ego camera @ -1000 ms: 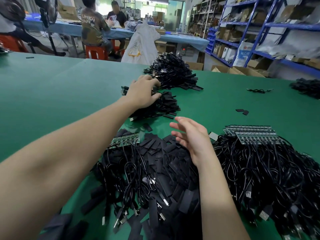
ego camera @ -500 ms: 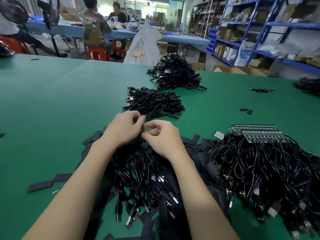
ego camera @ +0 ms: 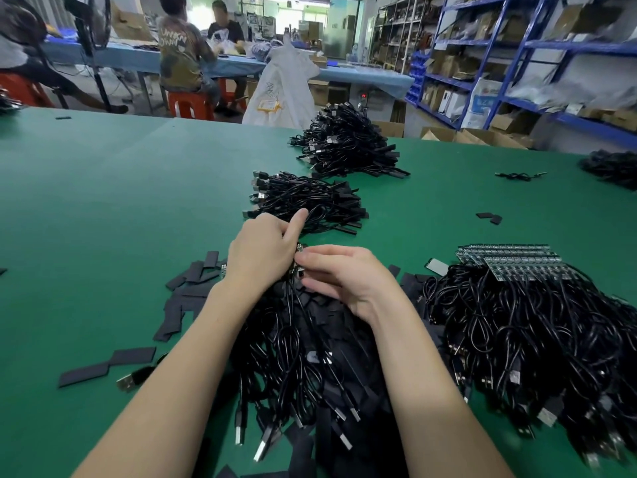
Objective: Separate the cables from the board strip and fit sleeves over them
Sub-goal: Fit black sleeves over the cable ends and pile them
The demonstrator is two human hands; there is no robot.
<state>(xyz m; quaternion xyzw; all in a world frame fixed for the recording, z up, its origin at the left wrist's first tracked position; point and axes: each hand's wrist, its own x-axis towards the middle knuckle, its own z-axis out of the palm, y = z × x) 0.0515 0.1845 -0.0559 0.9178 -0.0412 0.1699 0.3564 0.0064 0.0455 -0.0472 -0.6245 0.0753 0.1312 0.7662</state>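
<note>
At bench (ego camera: 103,208) centre, head view: left hand (ego camera: 262,257) and right hand (ego camera: 344,277) now together, both grips pinched on board strip (ego camera: 299,262) atop the cable heap (ego camera: 303,346); a second ago reaching toward the finished cable pile (ego camera: 306,201). Likely separating the next cable; sleeves (ego camera: 193,281) just beside.

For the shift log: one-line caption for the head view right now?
Both hands, left hand and right hand, pinch a board strip above a heap of black cables on the green table.
</note>
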